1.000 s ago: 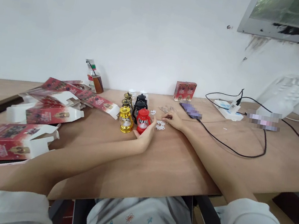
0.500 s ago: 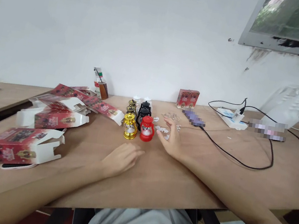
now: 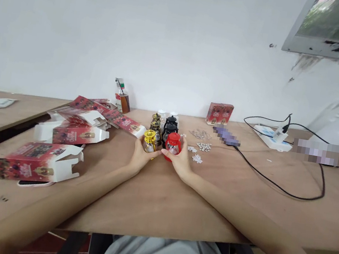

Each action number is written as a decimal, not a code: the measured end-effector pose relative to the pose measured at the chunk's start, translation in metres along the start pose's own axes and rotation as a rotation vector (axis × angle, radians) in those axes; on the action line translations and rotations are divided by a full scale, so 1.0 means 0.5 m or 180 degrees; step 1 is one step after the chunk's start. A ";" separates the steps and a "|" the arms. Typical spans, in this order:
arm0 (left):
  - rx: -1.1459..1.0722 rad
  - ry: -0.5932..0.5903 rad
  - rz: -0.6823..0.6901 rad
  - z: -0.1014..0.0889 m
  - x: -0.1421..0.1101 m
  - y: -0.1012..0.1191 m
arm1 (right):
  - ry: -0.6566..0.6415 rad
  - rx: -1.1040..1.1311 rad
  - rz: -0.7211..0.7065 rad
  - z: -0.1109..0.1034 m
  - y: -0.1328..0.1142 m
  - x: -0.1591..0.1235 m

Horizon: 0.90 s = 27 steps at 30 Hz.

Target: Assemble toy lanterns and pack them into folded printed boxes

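Note:
My left hand (image 3: 141, 157) curves round a small gold lantern (image 3: 150, 139), thumb across its lower front. Beside it, my right hand (image 3: 182, 160) wraps a red lantern (image 3: 173, 141) from the right, its thumb tip meeting the left one. Both lanterns stand upright at the front of a tight two-column cluster. Black lanterns (image 3: 170, 128) line up behind the red one, and dark bronze lanterns (image 3: 155, 127) behind the gold one. White lantern tops (image 3: 174, 115) show at the back, mostly hidden.
Button cells (image 3: 204, 146), white tabs (image 3: 197, 158) and small clear pieces (image 3: 200, 134) lie right of the lanterns. Opened red cartons (image 3: 34, 160) spread over the left. A bottle (image 3: 122, 97), a closed red box (image 3: 219, 114), a phone (image 3: 227, 136) and a power strip (image 3: 271, 137) are farther back.
My left hand has moved forward from the table onto the gold lantern. My right hand has come left from beside the white tabs and closed round the red lantern.

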<state>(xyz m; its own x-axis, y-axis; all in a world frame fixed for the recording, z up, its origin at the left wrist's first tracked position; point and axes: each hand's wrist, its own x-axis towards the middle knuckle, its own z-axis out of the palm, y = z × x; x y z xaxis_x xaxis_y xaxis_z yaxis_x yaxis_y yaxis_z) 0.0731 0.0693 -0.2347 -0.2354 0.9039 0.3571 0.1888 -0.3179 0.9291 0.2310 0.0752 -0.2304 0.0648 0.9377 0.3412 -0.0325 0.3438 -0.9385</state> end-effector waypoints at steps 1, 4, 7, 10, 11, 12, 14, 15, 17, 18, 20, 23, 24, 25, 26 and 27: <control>-0.0157 -0.0107 -0.0066 -0.004 0.006 0.005 | -0.0005 0.0001 0.0004 0.001 0.004 0.001; -0.0500 -0.0802 -0.0224 -0.023 0.029 0.019 | -0.0016 0.0012 0.0041 0.004 0.015 0.007; -0.0662 -0.1581 -0.0200 -0.044 0.050 0.030 | -0.0068 0.0038 0.0062 0.004 0.020 0.016; -0.0607 -0.1750 -0.0083 -0.054 0.061 0.036 | -0.0142 0.0104 0.0085 0.004 0.022 0.026; -0.0570 -0.1730 -0.0060 -0.054 0.062 0.037 | -0.0170 0.0136 0.0101 0.004 0.022 0.028; -0.0535 -0.1698 -0.0041 -0.053 0.062 0.038 | -0.0208 0.0173 0.0122 0.004 0.022 0.030; -0.0481 -0.1634 0.0002 -0.048 0.062 0.038 | -0.0307 0.0258 0.0179 0.005 0.020 0.034; -0.0459 -0.1618 0.0022 -0.046 0.061 0.037 | -0.0352 0.0304 0.0214 0.005 0.018 0.035; -0.0414 -0.1627 0.0049 -0.042 0.061 0.033 | -0.0383 0.0391 0.0285 0.008 0.012 0.037; -0.0395 -0.1641 0.0059 -0.040 0.061 0.030 | -0.0377 0.0440 0.0307 0.009 0.009 0.038; -0.0337 -0.1618 0.0085 -0.037 0.063 0.022 | -0.0408 0.0581 0.0320 0.010 0.001 0.040; -0.0178 -0.1423 0.0165 -0.030 0.066 0.011 | -0.0556 0.0841 0.0330 0.009 -0.010 0.042; -0.0121 -0.1353 0.0192 -0.027 0.067 0.009 | -0.0589 0.0909 0.0345 0.008 -0.013 0.043; -0.0077 -0.1293 0.0215 -0.023 0.069 0.007 | -0.0603 0.0959 0.0360 0.008 -0.014 0.044; -0.0053 -0.1239 0.0233 -0.020 0.070 0.006 | -0.0606 0.0996 0.0372 0.008 -0.015 0.045; -0.0040 -0.1193 0.0246 -0.017 0.072 0.004 | -0.0603 0.1022 0.0380 0.008 -0.016 0.047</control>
<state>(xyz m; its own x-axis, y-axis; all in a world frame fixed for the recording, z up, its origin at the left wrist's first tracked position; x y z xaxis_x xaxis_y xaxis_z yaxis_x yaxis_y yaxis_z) 0.0571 0.0986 -0.2191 0.1444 0.9183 0.3686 0.1802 -0.3907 0.9027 0.2286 0.0947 -0.2148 -0.1426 0.9543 0.2625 -0.3410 0.2016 -0.9182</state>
